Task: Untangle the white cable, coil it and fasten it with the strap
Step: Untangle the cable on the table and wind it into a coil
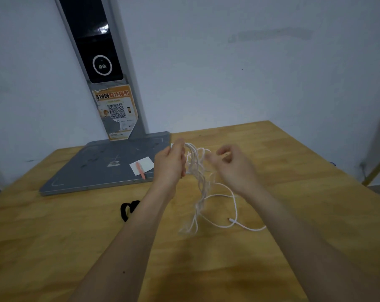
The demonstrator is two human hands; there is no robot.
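Above the wooden table point(54, 247), our left hand point(170, 165) grips the tangled white cable point(199, 184); our right hand point(232, 165), at three o'clock, pinches a strand. The black strap point(127, 209) lies at eight o'clock.

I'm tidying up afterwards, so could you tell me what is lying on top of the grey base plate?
A white paper slip with a pink pen across it lies on the grey base plate. The left hand hides the plate's right corner.
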